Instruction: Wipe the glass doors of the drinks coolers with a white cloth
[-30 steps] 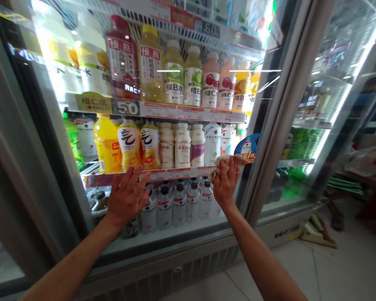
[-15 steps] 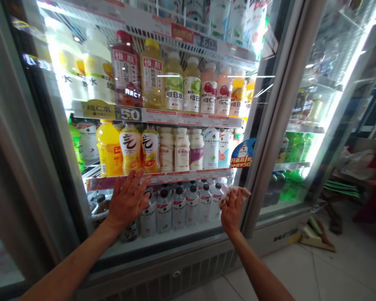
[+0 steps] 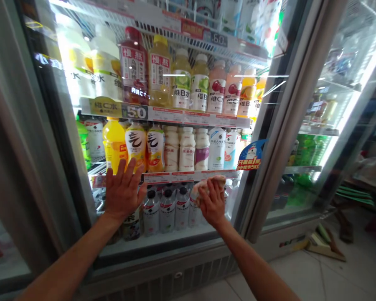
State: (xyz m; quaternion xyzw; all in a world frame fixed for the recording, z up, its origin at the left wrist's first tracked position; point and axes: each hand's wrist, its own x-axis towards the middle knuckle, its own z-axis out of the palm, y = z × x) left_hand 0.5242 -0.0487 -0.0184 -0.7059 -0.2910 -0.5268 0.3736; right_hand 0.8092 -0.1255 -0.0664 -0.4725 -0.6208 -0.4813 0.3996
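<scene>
The right hand (image 3: 211, 202) had its fingers bent over a crumpled cloth (image 3: 198, 189), holding it against the lower half of the glass door (image 3: 163, 259), right of the middle. Half a second earlier the cloth had been near the glass door's right edge, just below a blue and red sticker (image 3: 253, 156); now it was well to the left of that spot, in front of the clear bottles (image 3: 167, 209) with dark caps. So the part of the glass door by the right edge had come out from under the cloth, and a part nearer the middle was covered instead.

The left hand (image 3: 123, 194) held nothing. It was open, fingers slightly spread, and looked flat against the left part of the glass door, having shifted only a little. Its fingertips overlapped the yellow bottle (image 3: 113, 140) behind the glass door, and its palm was below them. Whether the whole palm touched could not be told.

A price strip (image 3: 172, 177) ran behind the glass door between the two hands, with small milky bottles (image 3: 186, 150) above it. Farther right, beyond the glass door's edge, green bottles (image 3: 307, 148) stood in the next cooler.
</scene>
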